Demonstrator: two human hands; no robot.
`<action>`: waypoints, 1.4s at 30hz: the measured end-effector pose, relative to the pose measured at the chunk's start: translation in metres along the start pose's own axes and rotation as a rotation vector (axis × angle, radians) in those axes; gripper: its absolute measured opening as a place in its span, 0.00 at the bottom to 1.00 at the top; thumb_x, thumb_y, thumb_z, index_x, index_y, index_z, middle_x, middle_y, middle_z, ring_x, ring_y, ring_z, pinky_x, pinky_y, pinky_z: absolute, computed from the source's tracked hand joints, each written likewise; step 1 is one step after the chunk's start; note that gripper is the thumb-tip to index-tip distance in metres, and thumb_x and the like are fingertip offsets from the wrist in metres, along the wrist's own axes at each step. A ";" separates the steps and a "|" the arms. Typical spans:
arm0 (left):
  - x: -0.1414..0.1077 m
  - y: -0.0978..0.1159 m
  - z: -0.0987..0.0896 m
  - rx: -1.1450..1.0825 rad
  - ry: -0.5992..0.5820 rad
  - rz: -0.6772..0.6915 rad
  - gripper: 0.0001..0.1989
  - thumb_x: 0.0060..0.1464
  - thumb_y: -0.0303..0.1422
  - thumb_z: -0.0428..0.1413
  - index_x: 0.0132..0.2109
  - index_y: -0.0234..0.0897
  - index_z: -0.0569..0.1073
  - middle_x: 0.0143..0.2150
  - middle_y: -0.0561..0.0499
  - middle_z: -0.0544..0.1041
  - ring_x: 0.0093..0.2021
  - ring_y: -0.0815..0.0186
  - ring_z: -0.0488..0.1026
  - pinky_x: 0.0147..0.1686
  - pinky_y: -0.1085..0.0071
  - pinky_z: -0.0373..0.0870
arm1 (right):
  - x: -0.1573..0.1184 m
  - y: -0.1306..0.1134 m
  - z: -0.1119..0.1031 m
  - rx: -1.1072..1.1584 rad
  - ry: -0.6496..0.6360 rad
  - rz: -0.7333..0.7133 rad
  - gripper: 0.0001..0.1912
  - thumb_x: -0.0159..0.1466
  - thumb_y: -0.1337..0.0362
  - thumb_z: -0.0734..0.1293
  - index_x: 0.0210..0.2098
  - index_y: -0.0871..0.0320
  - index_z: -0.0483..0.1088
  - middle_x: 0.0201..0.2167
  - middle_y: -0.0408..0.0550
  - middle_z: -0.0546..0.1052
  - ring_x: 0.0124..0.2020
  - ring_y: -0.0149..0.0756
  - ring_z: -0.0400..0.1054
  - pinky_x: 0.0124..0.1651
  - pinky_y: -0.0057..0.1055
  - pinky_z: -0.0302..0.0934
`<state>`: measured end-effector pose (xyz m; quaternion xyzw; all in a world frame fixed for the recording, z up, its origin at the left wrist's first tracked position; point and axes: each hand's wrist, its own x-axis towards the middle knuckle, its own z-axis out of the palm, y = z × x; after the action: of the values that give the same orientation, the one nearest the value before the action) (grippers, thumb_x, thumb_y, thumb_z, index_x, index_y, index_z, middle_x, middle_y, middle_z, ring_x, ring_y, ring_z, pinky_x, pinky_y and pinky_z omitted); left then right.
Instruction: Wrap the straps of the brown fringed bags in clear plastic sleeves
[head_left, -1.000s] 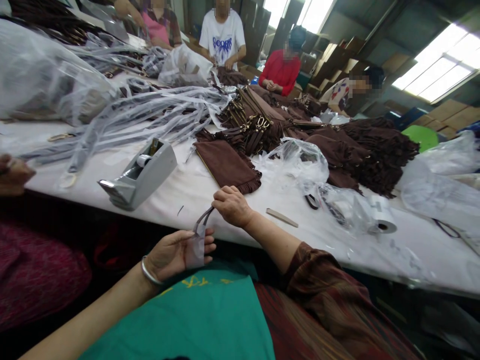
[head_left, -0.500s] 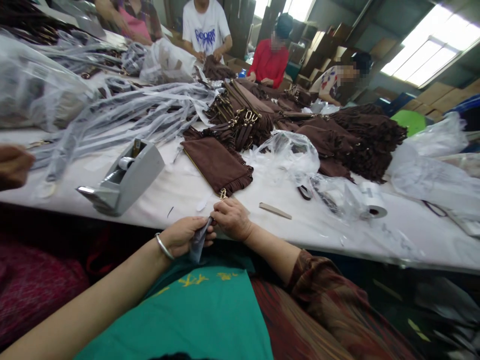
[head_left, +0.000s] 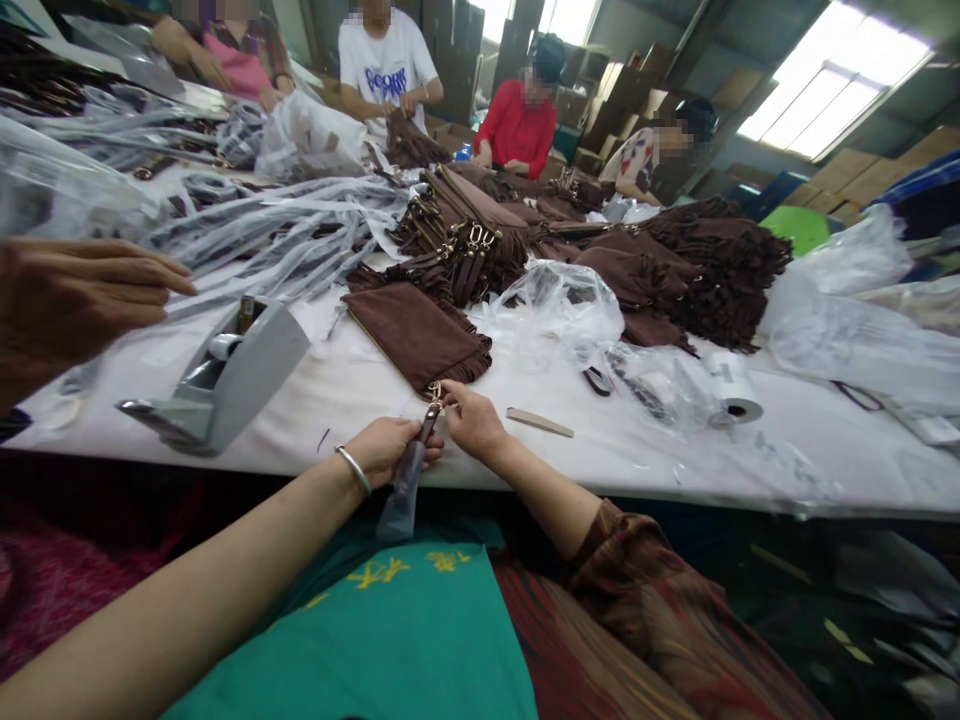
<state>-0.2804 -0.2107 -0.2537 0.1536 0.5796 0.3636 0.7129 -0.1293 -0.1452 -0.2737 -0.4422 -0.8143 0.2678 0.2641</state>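
Observation:
A brown fringed pouch (head_left: 416,330) lies flat near the table's front edge, its gold clasp (head_left: 433,392) at the corner towards me. My left hand (head_left: 394,447) is closed round a brown strap (head_left: 428,425), whose lower part hangs in a clear plastic sleeve (head_left: 405,495) over the table edge. With thumb and fingers pinched, my right hand (head_left: 466,418) touches the gold clasp between strap and pouch. Strap and pouch meet at this clasp; whether they are hooked together is too small to tell.
A grey tape dispenser (head_left: 247,375) stands left, beside another person's hand (head_left: 90,295). Behind lie wrapped straps (head_left: 285,220) and piled brown pouches (head_left: 645,265). A flat strip (head_left: 538,422), clear plastic bags (head_left: 574,300) and a white roll (head_left: 739,390) are at right. Several people work across the table.
My right hand has shifted off the strap end, uncovering the clasp and the strap's brown top. The other person's hand at left has reached further in, fingers extended.

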 end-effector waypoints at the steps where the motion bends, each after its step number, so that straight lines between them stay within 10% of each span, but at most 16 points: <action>1: 0.003 0.000 0.001 0.009 0.005 0.016 0.06 0.56 0.28 0.55 0.38 0.29 0.74 0.32 0.39 0.80 0.27 0.61 0.78 0.23 0.70 0.74 | -0.006 -0.003 -0.003 0.037 0.030 0.049 0.16 0.60 0.71 0.63 0.47 0.58 0.72 0.36 0.47 0.78 0.35 0.35 0.70 0.43 0.32 0.64; 5: 0.012 -0.003 0.000 0.052 -0.012 0.033 0.06 0.51 0.30 0.58 0.35 0.30 0.75 0.30 0.42 0.79 0.26 0.62 0.77 0.22 0.71 0.73 | -0.039 -0.016 -0.013 0.180 -0.037 0.132 0.08 0.63 0.63 0.64 0.31 0.58 0.74 0.28 0.44 0.77 0.30 0.33 0.68 0.36 0.29 0.62; 9: 0.013 -0.004 0.000 0.092 -0.023 0.052 0.07 0.47 0.31 0.59 0.33 0.30 0.76 0.29 0.43 0.79 0.22 0.65 0.74 0.19 0.73 0.70 | -0.061 -0.023 -0.013 0.303 -0.058 0.083 0.08 0.63 0.62 0.66 0.39 0.58 0.75 0.33 0.44 0.76 0.30 0.30 0.67 0.35 0.27 0.62; 19: 0.009 0.008 0.006 0.088 -0.042 0.055 0.08 0.45 0.31 0.60 0.34 0.29 0.75 0.29 0.44 0.78 0.22 0.67 0.73 0.22 0.74 0.70 | -0.038 -0.020 -0.007 0.195 -0.162 -0.098 0.05 0.56 0.72 0.70 0.25 0.59 0.72 0.33 0.45 0.72 0.36 0.32 0.67 0.43 0.30 0.63; 25: 0.007 0.015 0.003 0.087 -0.116 0.009 0.10 0.50 0.34 0.58 0.38 0.32 0.73 0.31 0.44 0.78 0.27 0.62 0.76 0.28 0.66 0.75 | -0.019 -0.010 -0.004 0.205 -0.005 -0.011 0.05 0.56 0.73 0.69 0.25 0.59 0.72 0.34 0.47 0.73 0.39 0.34 0.69 0.47 0.33 0.64; 31: 0.012 0.032 0.000 0.166 0.065 0.227 0.10 0.51 0.35 0.60 0.38 0.34 0.72 0.34 0.46 0.78 0.27 0.65 0.76 0.28 0.70 0.73 | 0.001 -0.009 0.001 0.246 0.017 -0.027 0.04 0.55 0.71 0.70 0.25 0.58 0.73 0.40 0.48 0.74 0.44 0.35 0.70 0.53 0.35 0.64; 42: 0.022 0.030 0.007 0.037 0.007 0.118 0.13 0.44 0.38 0.64 0.33 0.32 0.73 0.26 0.51 0.75 0.21 0.71 0.69 0.19 0.77 0.64 | -0.042 -0.030 -0.008 0.366 0.035 -0.013 0.03 0.57 0.69 0.69 0.26 0.58 0.73 0.43 0.50 0.74 0.42 0.35 0.70 0.38 0.29 0.66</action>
<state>-0.2827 -0.1736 -0.2487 0.1992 0.5785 0.3949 0.6854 -0.1217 -0.1939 -0.2555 -0.3860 -0.7502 0.4018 0.3561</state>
